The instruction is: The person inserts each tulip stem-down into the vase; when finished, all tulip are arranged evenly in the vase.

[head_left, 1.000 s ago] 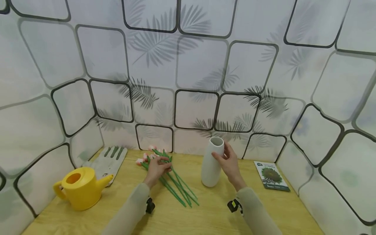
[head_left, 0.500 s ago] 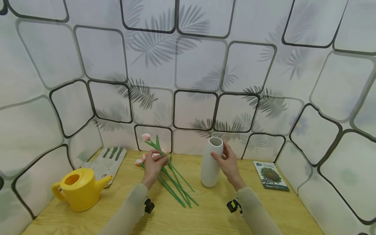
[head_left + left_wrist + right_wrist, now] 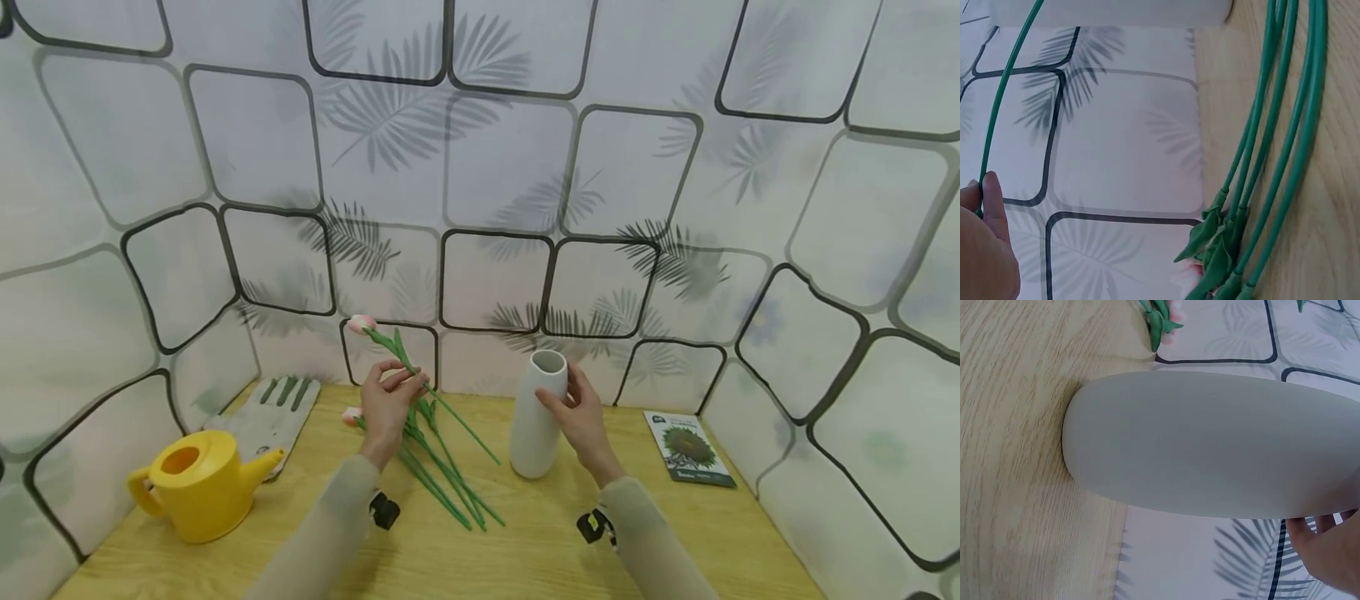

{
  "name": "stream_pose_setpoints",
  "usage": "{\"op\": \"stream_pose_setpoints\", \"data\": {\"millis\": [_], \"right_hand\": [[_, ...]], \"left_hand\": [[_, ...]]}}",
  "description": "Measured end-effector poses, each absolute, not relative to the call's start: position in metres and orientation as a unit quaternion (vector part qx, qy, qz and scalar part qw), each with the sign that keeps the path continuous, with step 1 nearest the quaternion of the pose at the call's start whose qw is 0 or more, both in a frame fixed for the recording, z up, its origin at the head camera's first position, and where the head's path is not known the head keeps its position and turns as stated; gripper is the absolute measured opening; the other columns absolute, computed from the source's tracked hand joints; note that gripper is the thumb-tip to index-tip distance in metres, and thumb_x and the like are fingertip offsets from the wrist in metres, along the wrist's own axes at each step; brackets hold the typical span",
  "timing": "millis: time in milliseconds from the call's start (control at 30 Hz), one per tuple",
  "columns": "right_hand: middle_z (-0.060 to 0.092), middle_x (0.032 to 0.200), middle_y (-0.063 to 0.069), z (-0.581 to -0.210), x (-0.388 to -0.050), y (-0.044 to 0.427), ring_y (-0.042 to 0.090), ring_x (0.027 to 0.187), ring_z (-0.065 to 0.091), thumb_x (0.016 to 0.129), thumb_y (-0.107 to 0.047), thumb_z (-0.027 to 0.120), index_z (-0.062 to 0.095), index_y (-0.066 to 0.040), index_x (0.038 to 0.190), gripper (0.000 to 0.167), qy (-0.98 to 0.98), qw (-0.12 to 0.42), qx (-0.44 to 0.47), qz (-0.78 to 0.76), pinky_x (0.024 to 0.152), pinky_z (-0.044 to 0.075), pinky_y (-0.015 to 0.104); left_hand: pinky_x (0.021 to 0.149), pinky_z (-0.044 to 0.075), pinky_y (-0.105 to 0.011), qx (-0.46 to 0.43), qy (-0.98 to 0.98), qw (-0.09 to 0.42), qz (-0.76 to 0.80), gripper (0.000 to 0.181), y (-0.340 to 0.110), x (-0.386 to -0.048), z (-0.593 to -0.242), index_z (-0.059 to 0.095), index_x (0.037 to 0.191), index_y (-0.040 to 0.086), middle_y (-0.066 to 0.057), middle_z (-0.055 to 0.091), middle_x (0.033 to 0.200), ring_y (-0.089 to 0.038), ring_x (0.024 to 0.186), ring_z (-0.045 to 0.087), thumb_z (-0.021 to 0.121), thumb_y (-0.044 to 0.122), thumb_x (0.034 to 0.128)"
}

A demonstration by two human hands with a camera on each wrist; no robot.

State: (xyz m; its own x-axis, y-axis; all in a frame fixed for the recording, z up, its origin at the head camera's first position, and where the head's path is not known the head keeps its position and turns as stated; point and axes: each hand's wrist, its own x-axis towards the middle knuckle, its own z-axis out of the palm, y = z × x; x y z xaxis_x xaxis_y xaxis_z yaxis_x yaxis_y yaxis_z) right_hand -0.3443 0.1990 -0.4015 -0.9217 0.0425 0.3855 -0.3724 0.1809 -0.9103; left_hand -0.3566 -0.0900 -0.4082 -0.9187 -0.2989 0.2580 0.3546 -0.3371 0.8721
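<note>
Between thumb and fingers, the left hand (image 3: pixel 387 408) pinches the green stem of one pink tulip (image 3: pixel 362 324), lifted above the others and slanting down to the right. Beneath it several more tulips (image 3: pixel 442 472) lie on the table, their stems pointing toward the front. The right hand (image 3: pixel 585 421) grips the upper part of a white vase (image 3: pixel 536 429), which stands upright on the table with its mouth up. In the left wrist view the held stem (image 3: pixel 999 100) runs upward from the fingertips, apart from the lying stems (image 3: pixel 1285 125).
A yellow watering can (image 3: pixel 198 492) stands at the left, with a pale glove (image 3: pixel 272 421) behind it. At the right lies a seed packet (image 3: pixel 688 447) with a sunflower picture. A patterned wall (image 3: pixel 495 283) borders the wooden table (image 3: pixel 480 567) at the back and sides.
The left hand has taken hold of one tulip and raised it up and slightly left, off the rest of the bunch. The right hand and the vase have hardly moved.
</note>
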Motion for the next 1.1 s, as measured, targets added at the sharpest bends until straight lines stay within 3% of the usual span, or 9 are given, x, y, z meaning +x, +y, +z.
{"op": "stream_pose_setpoints", "data": {"millis": [300, 567, 867, 1100], "right_hand": [[0.047, 0.146, 0.009, -0.400, -0.343, 0.198, 0.030, 0.134, 0.047, 0.089, -0.019, 0.074, 0.039, -0.018, 0.149, 0.069, -0.749, 0.160, 0.103, 0.635, 0.109, 0.041, 0.052], [0.046, 0.146, 0.011, -0.400, -0.343, 0.199, 0.031, 0.134, 0.046, 0.090, -0.019, 0.073, 0.038, -0.016, 0.149, 0.069, -0.746, 0.156, 0.110, 0.639, 0.110, 0.040, 0.053], [0.047, 0.146, 0.010, -0.403, -0.347, 0.197, 0.030, 0.133, 0.048, 0.089, -0.022, 0.074, 0.037, -0.016, 0.150, 0.072, -0.747, 0.155, 0.107, 0.637, 0.109, 0.042, 0.050], [0.048, 0.146, 0.010, -0.404, -0.347, 0.198, 0.029, 0.134, 0.047, 0.089, -0.020, 0.074, 0.037, -0.017, 0.150, 0.071, -0.743, 0.166, 0.108, 0.639, 0.110, 0.042, 0.050]], "left_hand": [[0.077, 0.061, -0.037, -0.043, -0.493, 0.235, -0.837, 0.035, -0.083, -0.354, -0.383, 0.052, 0.111, 0.000, -0.008, 0.074, 0.092, -0.018, 0.079, 0.074, 0.073, -0.005, 0.0835], [0.079, 0.060, -0.040, -0.057, -0.478, 0.240, -0.843, 0.035, -0.076, -0.353, -0.367, 0.052, 0.112, 0.002, -0.010, 0.074, 0.097, -0.033, 0.090, 0.073, 0.074, -0.003, 0.0841], [0.076, 0.061, -0.039, -0.052, -0.464, 0.253, -0.847, 0.036, -0.067, -0.354, -0.355, 0.052, 0.113, 0.002, -0.009, 0.074, 0.096, -0.027, 0.084, 0.074, 0.073, -0.004, 0.0841], [0.072, 0.061, -0.040, -0.070, -0.444, 0.277, -0.849, 0.036, -0.057, -0.354, -0.345, 0.051, 0.111, 0.000, -0.010, 0.074, 0.093, -0.033, 0.085, 0.073, 0.073, -0.005, 0.0835]]}}
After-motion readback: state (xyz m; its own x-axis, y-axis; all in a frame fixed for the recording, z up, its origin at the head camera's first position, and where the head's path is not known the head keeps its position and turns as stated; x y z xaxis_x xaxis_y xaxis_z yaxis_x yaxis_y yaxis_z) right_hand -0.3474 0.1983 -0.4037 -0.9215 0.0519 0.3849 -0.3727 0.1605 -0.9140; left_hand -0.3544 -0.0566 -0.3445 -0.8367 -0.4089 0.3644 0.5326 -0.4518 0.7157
